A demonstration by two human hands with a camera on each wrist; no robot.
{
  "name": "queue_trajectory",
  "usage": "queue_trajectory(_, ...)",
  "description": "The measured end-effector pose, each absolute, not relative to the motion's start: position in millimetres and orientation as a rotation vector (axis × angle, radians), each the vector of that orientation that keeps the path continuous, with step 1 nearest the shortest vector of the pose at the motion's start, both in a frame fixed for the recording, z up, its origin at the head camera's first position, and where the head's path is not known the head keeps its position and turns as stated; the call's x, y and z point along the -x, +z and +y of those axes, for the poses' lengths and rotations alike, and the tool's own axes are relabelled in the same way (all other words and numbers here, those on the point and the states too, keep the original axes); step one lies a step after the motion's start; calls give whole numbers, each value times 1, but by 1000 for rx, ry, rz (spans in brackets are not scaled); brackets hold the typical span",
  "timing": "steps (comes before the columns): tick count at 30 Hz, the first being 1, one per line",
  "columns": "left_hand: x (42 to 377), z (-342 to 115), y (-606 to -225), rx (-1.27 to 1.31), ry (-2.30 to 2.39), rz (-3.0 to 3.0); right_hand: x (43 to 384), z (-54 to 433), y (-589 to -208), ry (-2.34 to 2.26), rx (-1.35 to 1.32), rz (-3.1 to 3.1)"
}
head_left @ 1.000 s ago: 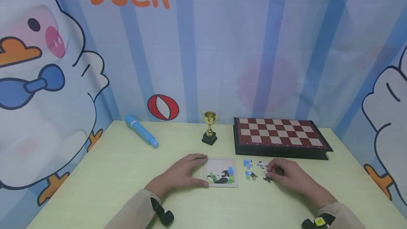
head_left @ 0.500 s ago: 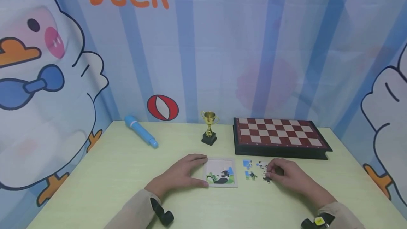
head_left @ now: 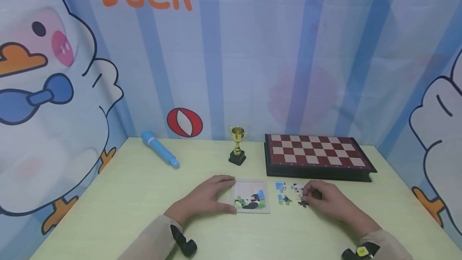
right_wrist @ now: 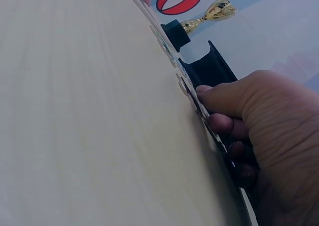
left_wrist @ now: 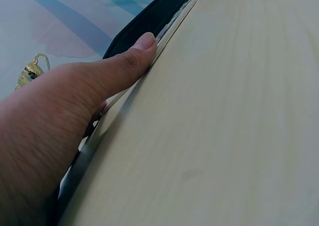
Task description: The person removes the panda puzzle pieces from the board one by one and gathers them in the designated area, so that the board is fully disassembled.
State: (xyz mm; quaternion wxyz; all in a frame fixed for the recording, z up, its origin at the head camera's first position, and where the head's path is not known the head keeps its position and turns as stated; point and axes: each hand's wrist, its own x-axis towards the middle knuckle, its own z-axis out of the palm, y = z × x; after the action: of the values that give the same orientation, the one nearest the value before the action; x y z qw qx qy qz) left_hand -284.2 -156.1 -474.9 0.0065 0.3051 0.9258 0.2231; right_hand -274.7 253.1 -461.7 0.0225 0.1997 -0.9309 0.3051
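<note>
My left hand [head_left: 207, 198] holds the left side of a small square puzzle tray [head_left: 268, 198], thumb at the near corner and fingers at the far one. A partly filled panda picture [head_left: 252, 202] lies in the tray's lower part. In the left wrist view, the thumb [left_wrist: 134, 56] presses on the tray's edge. My right hand [head_left: 328, 198], fingers curled, pinches at a jigsaw piece [head_left: 298, 187] with panda markings, partly hidden by the fingertips. Beside it lie a blue piece [head_left: 280, 186], a green-and-blue piece [head_left: 284, 200] and a dark piece [head_left: 302, 203].
Behind the pieces sits a red-and-white chessboard box [head_left: 317, 173]. A gold trophy cup [head_left: 237, 145] stands on its black base behind the tray. At the back left lies a blue microphone-shaped toy [head_left: 160, 149]. A printed curtain [head_left: 249, 51] hangs behind the table [head_left: 252, 236].
</note>
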Motion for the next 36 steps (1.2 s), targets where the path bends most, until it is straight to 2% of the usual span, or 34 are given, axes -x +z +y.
queue_trajectory(18,282,-155,-476,-955,691,2900,279,250,-461,976,-603,-2833)
queue_trajectory(25,285,-157,-475,-949,703,2897,286,220,-448,1012,-844,-2726)
queue_trajectory(31,287,-157,-478,-958,704,2900,299,176,-450,932,-1107,-2693)
queue_trajectory(36,288,-157,-480,-962,712,2901,306,149,-453,860,-1222,-2710)
